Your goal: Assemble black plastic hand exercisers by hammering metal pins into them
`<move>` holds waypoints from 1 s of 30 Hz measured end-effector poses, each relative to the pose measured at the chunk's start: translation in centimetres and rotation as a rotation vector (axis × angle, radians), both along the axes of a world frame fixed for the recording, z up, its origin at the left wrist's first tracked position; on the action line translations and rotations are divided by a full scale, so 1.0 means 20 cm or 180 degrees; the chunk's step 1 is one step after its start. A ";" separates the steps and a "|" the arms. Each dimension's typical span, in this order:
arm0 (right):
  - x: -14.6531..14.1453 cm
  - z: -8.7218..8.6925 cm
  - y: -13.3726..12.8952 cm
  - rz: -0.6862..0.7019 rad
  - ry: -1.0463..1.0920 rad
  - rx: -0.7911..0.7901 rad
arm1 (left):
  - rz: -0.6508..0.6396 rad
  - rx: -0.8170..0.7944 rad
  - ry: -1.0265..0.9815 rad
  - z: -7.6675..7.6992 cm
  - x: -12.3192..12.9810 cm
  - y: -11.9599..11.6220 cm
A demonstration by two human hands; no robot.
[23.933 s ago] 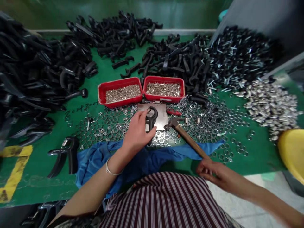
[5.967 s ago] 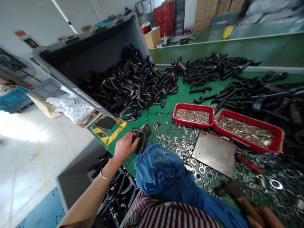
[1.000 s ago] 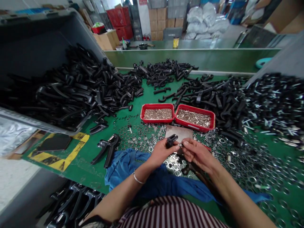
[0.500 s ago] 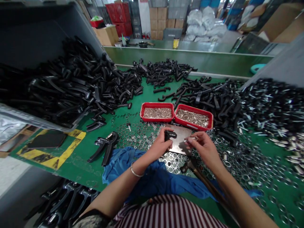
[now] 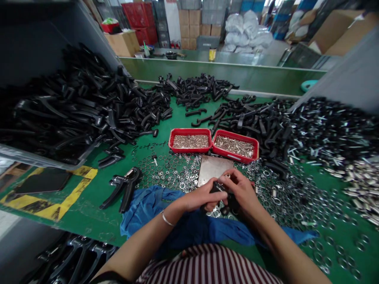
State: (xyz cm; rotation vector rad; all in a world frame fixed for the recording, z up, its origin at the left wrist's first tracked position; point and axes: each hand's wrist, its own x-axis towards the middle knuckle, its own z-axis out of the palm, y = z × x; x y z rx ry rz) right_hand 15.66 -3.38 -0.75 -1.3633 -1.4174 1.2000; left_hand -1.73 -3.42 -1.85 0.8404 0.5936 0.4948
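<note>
Left hand [image 5: 199,198] and right hand [image 5: 241,192]: together, both clamped on one black plastic grip piece [image 5: 219,188] above the rings; the hands cover most of it, so its full shape cannot be made out. Below and near: blue cloth [image 5: 154,209], scattered steel rings [image 5: 168,177]. Further: steel plate [image 5: 213,171], black spring hand grip [image 5: 126,187] at left, two red trays [image 5: 189,138] of small metal parts. Farthest: heaps of black plastic handles [image 5: 139,106], a blurred pile of black parts with metal pins [image 5: 331,130] at right.
</note>
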 end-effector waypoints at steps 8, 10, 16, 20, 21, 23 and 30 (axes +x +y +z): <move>0.27 -0.05 0.08 0.0235 -0.1155 0.0139 | 0.1326 0.0211 -0.0162 0.03 -0.02 0.05; 0.40 -0.09 0.13 0.0072 -0.2470 0.0640 | 0.1894 0.0216 -0.0322 0.06 -0.04 0.12; 0.54 -0.14 0.25 0.0610 -0.3806 0.0875 | 0.1841 0.0303 -0.0311 0.10 0.05 0.28; 0.52 -0.12 0.28 0.0910 -0.3892 0.0888 | 0.1941 0.0388 -0.0374 0.06 0.19 0.30; 0.52 -0.12 0.28 0.0969 -0.3918 0.0883 | 0.2036 0.0429 -0.0337 0.05 0.21 0.29; 0.53 -0.13 0.29 0.1035 -0.3983 0.0861 | 0.2219 0.0533 -0.0224 0.03 0.22 0.28; 0.51 -0.18 0.30 0.1027 -0.4098 0.0851 | 0.2084 0.0907 -0.0068 -0.03 0.15 0.25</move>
